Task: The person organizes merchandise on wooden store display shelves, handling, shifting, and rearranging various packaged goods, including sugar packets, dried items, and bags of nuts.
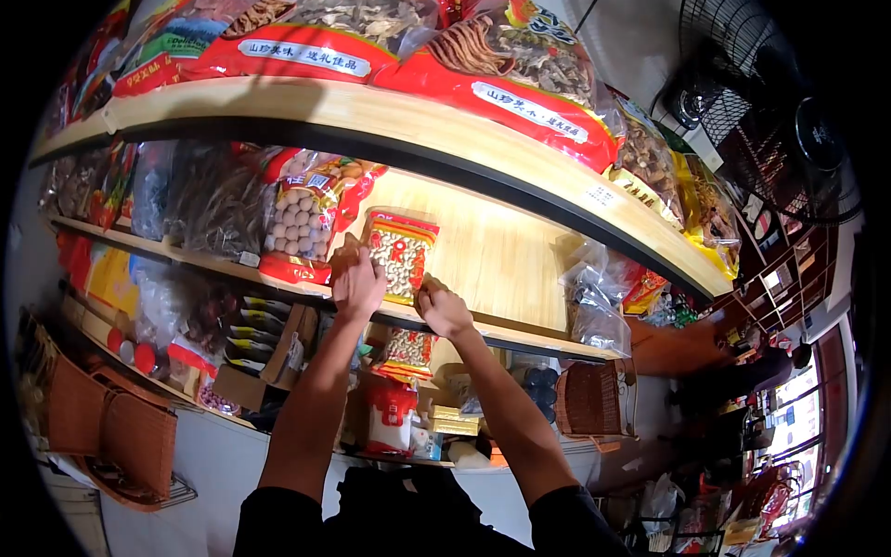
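A bag of cashews [397, 265], red and yellow with a clear front, stands on the middle wooden shelf. My left hand [358, 280] grips its left side, the fingers curled at the edge. At its lower right corner my right hand [444, 309] is closed, the fingertips pressed on the packaging. Just left of it leans a larger red bag of round brown longans [302, 218]. Below, on the lower shelf, another cashew bag [408, 349] rests above a red and white bag [391, 416].
Large red bags of dried goods [529, 102] line the upper shelf [306, 107], which overhangs my hands. Clear plastic bags [594, 297] stand at the right end. Wicker baskets [589, 399] flank the unit, and a wire-guarded fan [742, 102] is at upper right.
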The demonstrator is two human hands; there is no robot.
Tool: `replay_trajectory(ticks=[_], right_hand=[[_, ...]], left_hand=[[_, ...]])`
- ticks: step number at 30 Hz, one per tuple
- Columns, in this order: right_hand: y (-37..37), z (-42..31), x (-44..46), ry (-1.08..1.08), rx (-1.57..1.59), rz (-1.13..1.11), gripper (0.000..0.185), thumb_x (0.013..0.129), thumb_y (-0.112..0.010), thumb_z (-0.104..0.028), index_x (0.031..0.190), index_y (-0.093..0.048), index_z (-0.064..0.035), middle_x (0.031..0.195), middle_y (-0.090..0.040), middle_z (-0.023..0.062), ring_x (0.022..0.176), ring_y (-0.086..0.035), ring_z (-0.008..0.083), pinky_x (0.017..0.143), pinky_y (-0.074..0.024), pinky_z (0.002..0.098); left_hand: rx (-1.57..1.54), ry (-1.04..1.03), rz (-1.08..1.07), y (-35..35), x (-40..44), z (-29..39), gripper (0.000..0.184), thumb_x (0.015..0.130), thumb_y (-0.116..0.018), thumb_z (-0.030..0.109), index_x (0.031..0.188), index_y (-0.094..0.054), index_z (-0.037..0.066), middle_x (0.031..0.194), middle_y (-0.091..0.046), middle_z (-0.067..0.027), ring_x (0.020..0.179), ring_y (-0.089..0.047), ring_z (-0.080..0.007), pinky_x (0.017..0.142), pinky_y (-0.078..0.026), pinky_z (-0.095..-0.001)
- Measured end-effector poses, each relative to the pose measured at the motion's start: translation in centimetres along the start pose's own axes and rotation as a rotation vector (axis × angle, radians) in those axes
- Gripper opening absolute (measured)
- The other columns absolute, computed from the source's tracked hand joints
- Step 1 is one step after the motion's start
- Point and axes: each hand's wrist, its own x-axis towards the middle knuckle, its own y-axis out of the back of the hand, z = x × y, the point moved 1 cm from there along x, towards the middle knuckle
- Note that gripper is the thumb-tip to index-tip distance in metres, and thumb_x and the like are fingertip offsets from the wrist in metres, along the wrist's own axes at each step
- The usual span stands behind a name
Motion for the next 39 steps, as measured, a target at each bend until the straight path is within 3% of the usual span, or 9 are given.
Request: replay_trajectory(ticks=[16,18,23,27,31,34,36,38,39], right_hand=[[0.5,0.3,0.4,-0.105,0.253,-0.11,0.059,0.086,-0.053,-0.057,0.101,-0.063,-0.0015,0.084,-0.069,0.0157,0.083,-0.066,0.0301,0.076,-0.0492,0.0384],[0.1,0.6,0.3,-0.103,0.276,-0.087,0.058,0.086,-0.053,-0.057,0.102,-0.063,-0.0015,0.084,-0.069,0.0157,0.082,-0.066,0.0299,0.076,-0.049,0.0382],[-0.1,1.1,0.1,-0.076,0.267,-0.064,0.058,0.087,-0.053,-0.056,0.104,-0.062,-0.0011,0.085,-0.069,0.0159,0.082,-0.066,0.031,0.075,-0.0484,0.0384],[-0.6,0.2,-1.2,0.018,0.84,0.053,0.026,0.087,-0.067,-0.013,0.103,-0.051,0.0011,0.064,-0.057,0.0052,0.056,-0.051,0.008,0.052,-0.0418,0.0259],[-1.7,-1.1,-6.0,0.175,0.788,0.389,0.032,0.082,-0.072,-0.01,0.105,-0.051,-0.0003,0.088,-0.062,0.0067,0.077,-0.056,0.0122,0.067,-0.0475,0.027],[-4.2,-1.0,-11.6,0.181,0.813,0.442,0.033,0.081,-0.073,-0.009,0.103,-0.049,-0.0009,0.09,-0.058,0.0056,0.08,-0.055,0.0144,0.074,-0.0469,0.0282],[-7.7,0.5,-15.8,0.128,0.892,0.379,0.034,0.08,-0.072,-0.008,0.101,-0.046,-0.0016,0.09,-0.056,0.0065,0.079,-0.054,0.0148,0.075,-0.046,0.0286],[-9.3,-0.6,-20.4,0.048,0.926,0.328,0.035,0.081,-0.073,-0.01,0.099,-0.045,-0.0022,0.086,-0.054,0.0073,0.075,-0.053,0.0153,0.071,-0.0459,0.0296],[-10.3,-0.2,-22.5,0.011,0.797,0.206,0.033,0.082,-0.072,-0.01,0.1,-0.045,-0.0023,0.086,-0.054,0.0069,0.077,-0.053,0.0153,0.072,-0.0458,0.0298]], left_hand=[[-0.46,0.266,-0.3,-2.7,4.4,-3.0,0.089,0.072,-0.064,0.064,0.132,-0.046,0.0,0.131,-0.054,-0.0196,0.12,-0.053,-0.0307,0.101,-0.04,-0.0389],[-0.507,0.14,-0.599,-1.1,4.5,-2.8,0.091,0.077,-0.061,0.062,0.14,-0.038,0.001,0.133,-0.051,-0.0222,0.126,-0.049,-0.03,0.103,-0.038,-0.0361],[-0.532,-0.084,-0.063,-0.7,1.3,-1.1,0.07,0.084,-0.066,0.045,0.132,-0.04,0.001,0.117,-0.061,-0.019,0.106,-0.061,-0.0276,0.092,-0.046,-0.038],[-1.023,-0.259,-0.241,3.5,-1.7,0.7,0.038,0.091,-0.063,0.019,0.117,-0.041,0.002,0.106,-0.062,-0.0125,0.095,-0.058,-0.0159,0.082,-0.048,-0.032],[-1.222,-0.346,-0.278,4.3,-5.8,-0.2,0.041,0.092,-0.061,0.011,0.122,-0.038,-0.002,0.112,-0.059,-0.0112,0.102,-0.056,-0.0111,0.085,-0.047,-0.0263],[-1.195,-0.368,-0.283,4.9,-10.9,-1.5,0.038,0.091,-0.062,0.013,0.117,-0.039,-0.001,0.103,-0.062,-0.013,0.093,-0.062,-0.018,0.079,-0.054,-0.0332],[-0.347,-0.974,0.148,3.8,-13.7,-4.3,0.043,0.088,-0.064,0.013,0.12,-0.038,0.001,0.108,-0.059,-0.015,0.101,-0.061,-0.0209,0.08,-0.056,-0.0352],[-1.051,0.01,-0.52,4.9,-18.3,-4.6,0.046,0.086,-0.065,0.013,0.121,-0.038,0.003,0.112,-0.055,-0.0154,0.107,-0.057,-0.0205,0.08,-0.056,-0.0371],[-1.117,0.023,-0.481,2.9,-20.5,-6.5,0.047,0.086,-0.065,0.013,0.122,-0.038,0.003,0.114,-0.054,-0.0156,0.109,-0.055,-0.0201,0.081,-0.055,-0.0372]])
